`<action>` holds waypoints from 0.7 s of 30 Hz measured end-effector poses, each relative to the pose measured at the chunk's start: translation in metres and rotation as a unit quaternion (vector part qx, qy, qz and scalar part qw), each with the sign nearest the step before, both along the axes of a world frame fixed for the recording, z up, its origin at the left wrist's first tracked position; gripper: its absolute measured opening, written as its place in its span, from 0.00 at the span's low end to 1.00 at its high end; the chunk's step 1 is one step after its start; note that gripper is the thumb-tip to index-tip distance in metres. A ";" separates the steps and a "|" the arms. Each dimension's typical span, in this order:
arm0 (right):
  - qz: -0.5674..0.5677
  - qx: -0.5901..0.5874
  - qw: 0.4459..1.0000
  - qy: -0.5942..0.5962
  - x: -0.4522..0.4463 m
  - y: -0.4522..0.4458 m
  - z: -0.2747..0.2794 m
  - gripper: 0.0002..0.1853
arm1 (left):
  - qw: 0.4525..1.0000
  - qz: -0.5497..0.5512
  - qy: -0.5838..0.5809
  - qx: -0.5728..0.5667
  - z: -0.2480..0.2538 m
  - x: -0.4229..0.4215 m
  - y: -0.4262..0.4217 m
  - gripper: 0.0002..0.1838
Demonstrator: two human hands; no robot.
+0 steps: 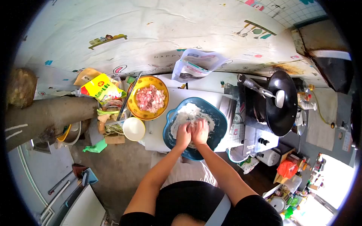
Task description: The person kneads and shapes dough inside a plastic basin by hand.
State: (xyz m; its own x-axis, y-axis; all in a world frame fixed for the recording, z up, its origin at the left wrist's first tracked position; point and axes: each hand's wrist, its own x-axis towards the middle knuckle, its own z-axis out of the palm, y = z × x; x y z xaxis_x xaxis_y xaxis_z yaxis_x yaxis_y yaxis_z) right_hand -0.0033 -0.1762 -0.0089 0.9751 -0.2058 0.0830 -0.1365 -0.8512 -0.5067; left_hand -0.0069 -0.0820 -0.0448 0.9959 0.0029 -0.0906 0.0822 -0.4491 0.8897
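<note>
While both forearms reach over the near edge of the table (155, 132), the left hand (183, 136) and the right hand (200, 130) meet side by side inside a blue basin (221, 126), their inner edges touching; the fingers of both are bent and pressed into a heap of white powder (188, 112), and I cannot tell whether they close on any of it, since the fingertips are hidden. The basin sits by the table's near edge, with powder smeared on its inner wall.

Toward the far left corner stands a yellow patterned bowl (149, 79) of chopped pink meat (151, 99); a long dark stick (129, 96) slants along its left side; a small white bowl (134, 129) stands at the left edge, nearer the person; a yellow packet (100, 88) lies beyond that edge. At the far edge a translucent bag (198, 64) stands open near the wall; past the right edge, a black wok (285, 115) with a ladle (279, 98) sits by the stove (250, 141).
</note>
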 end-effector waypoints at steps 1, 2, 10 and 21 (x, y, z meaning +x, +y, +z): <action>0.008 -0.007 1.000 0.004 0.003 -0.002 -0.001 0.08 | 1.000 0.000 0.006 -0.001 0.002 0.002 0.000 0.13; -0.003 0.014 1.000 0.017 0.006 -0.004 -0.004 0.08 | 0.999 -0.001 0.034 0.000 0.004 0.004 -0.001 0.13; -0.016 -0.049 0.998 0.019 0.032 -0.021 -0.018 0.07 | 0.997 -0.022 0.062 0.031 0.019 0.027 -0.011 0.12; -0.011 -0.027 0.999 0.027 0.035 -0.031 -0.028 0.06 | 0.986 -0.050 0.159 0.027 0.024 -0.003 -0.002 0.14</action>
State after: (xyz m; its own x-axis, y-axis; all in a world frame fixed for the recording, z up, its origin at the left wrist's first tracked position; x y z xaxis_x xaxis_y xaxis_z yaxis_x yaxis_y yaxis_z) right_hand 0.0321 -0.2073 -0.0373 0.9738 -0.2235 0.0411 -0.1814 -0.8735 -0.4517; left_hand -0.0094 -0.0836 -0.0206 0.9128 -0.0813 -0.4001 0.3052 -0.5152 0.8009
